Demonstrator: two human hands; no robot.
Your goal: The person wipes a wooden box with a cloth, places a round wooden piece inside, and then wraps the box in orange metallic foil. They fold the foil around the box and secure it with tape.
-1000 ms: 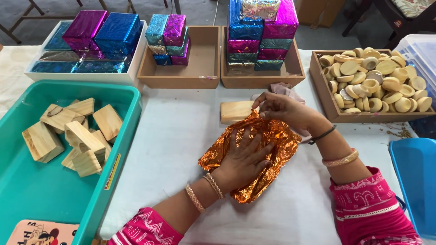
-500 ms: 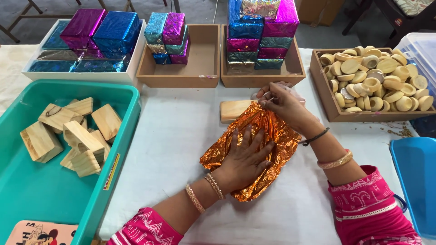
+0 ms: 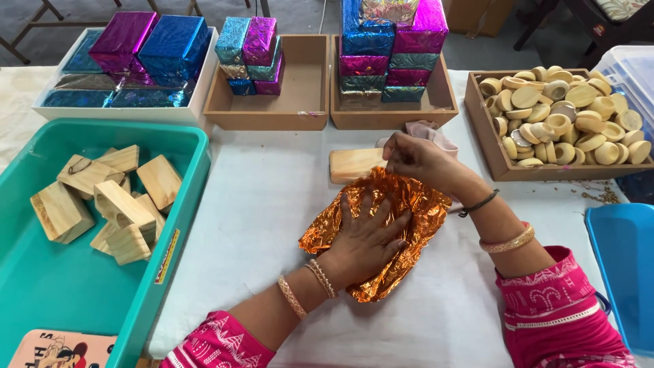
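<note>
A crinkled sheet of orange foil (image 3: 422,204) lies on the white table (image 3: 272,204). My left hand (image 3: 368,235) presses flat on it with fingers spread. My right hand (image 3: 419,160) rests at the foil's far edge, fingers curled around that edge and touching a plain wooden block (image 3: 354,164) lying just beyond the foil. A pink cloth (image 3: 429,133) shows behind my right hand.
A teal bin (image 3: 41,286) at the left holds several bare wooden blocks (image 3: 109,197). At the back, a white tray (image 3: 122,112) and two wooden trays (image 3: 300,109) hold foil-wrapped blocks. A wooden tray of round wooden pieces (image 3: 565,109) stands right; a blue bin (image 3: 623,272) sits nearer.
My right hand has slid left along the foil's far edge toward the wooden block. My left hand stays pressed on the foil, which is a little flatter.
</note>
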